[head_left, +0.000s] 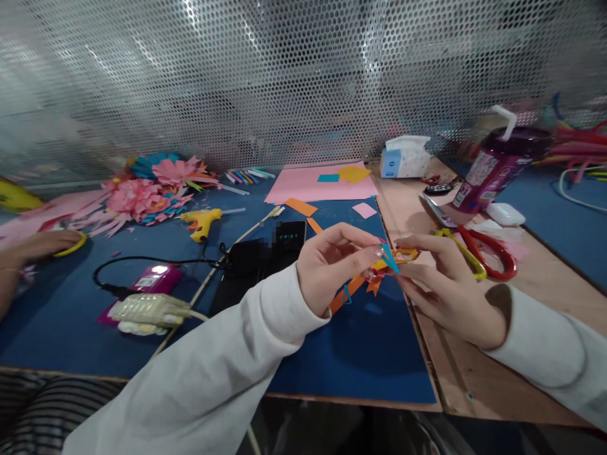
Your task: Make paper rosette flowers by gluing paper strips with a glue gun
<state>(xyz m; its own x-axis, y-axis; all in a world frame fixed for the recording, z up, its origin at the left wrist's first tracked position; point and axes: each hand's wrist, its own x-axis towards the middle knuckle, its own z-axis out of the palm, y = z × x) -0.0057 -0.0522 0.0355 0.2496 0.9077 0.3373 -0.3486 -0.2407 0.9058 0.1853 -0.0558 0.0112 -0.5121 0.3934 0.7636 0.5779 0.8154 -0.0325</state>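
I can read almost no writing here: the dark phone (287, 243) near the centre shows pale digits, but they are too blurred for me. The labels on the purple bottle (493, 174) and on the tissue pack (403, 158) at the upper right are not legible either. The left hand (332, 268) and the right hand (448, 294) are close together, a little right of the centre of the frame. Both pinch the same small paper piece (389, 259), made of orange, blue and yellow strips, which sits between their fingertips above the blue tabletop (374, 360). Just to the right of the right hand lie the red and yellow scissors (488, 256). A yellow glue gun (202, 221) and pink paper flowers (142, 196) are at the left. Another person's hand (42, 243) rests at the left edge.
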